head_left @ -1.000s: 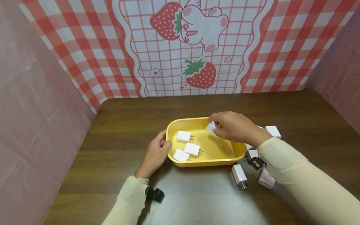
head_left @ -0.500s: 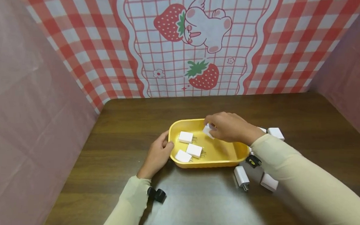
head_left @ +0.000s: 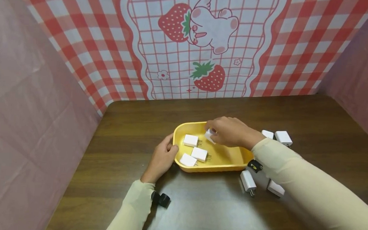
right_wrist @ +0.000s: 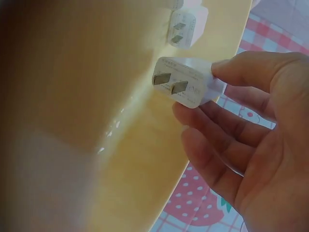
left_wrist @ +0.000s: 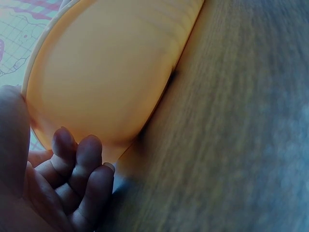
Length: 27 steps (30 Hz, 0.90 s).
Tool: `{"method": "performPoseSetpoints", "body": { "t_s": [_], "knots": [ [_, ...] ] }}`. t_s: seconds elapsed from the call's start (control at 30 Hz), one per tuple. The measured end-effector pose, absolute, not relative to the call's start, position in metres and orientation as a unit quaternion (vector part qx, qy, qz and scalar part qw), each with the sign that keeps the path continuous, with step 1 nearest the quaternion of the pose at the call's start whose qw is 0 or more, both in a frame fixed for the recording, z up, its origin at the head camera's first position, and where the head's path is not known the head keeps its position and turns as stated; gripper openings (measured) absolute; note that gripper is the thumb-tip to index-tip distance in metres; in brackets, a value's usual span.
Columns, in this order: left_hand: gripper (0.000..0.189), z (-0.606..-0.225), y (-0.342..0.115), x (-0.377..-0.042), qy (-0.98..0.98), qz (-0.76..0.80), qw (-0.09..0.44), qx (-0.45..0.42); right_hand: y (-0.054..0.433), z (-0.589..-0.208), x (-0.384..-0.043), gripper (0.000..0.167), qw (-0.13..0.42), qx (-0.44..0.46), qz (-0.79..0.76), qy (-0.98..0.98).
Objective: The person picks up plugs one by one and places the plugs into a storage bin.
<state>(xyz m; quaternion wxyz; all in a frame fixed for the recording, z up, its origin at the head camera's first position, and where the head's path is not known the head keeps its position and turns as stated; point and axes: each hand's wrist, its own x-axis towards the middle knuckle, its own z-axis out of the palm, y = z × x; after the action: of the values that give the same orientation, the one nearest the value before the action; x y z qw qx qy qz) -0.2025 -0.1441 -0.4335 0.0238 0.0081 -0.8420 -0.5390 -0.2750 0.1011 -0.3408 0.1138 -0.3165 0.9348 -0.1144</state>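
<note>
My right hand (head_left: 230, 132) pinches a white charger plug (head_left: 210, 135) between thumb and fingers, over the far side of the yellow tray (head_left: 214, 168). In the right wrist view the charger plug (right_wrist: 181, 82) shows two flat prongs facing away from the palm. My left hand (head_left: 161, 159) grips the tray's left end, its thumb at the rim and the other fingers curled against the outer wall (left_wrist: 106, 72). Inside the tray, three white charger plugs lie toward the left: one at the back (head_left: 190, 140), another in the middle (head_left: 199, 154) and one in front (head_left: 188, 160).
Right of the tray, more chargers lie on the wooden table (head_left: 133, 126): one near the front (head_left: 248, 181), a pinkish one (head_left: 275, 188) partly under the right sleeve, and two farther back (head_left: 283, 137). A checked strawberry cloth (head_left: 174, 69) hangs behind the table.
My right hand has moved slightly left and down over the tray with the charger plug. The left hand stays on the tray's end. The whole view has shifted a little.
</note>
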Motion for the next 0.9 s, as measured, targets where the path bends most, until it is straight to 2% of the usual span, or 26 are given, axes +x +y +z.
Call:
{"method": "performPoseSetpoints", "body": {
  "t_s": [0.3,0.9],
  "knots": [
    [0.053,-0.433,-0.143,-0.202,-0.841,-0.54,0.031,0.003,0.104,-0.337,-0.272,0.038,0.086,-0.32,-0.11,0.937],
    [0.054,-0.434,-0.143,-0.203,-0.845,-0.535,0.025,0.009,0.114,-0.334,-0.27,0.037,0.078,-0.315,-0.125,0.938]
  ]
}}
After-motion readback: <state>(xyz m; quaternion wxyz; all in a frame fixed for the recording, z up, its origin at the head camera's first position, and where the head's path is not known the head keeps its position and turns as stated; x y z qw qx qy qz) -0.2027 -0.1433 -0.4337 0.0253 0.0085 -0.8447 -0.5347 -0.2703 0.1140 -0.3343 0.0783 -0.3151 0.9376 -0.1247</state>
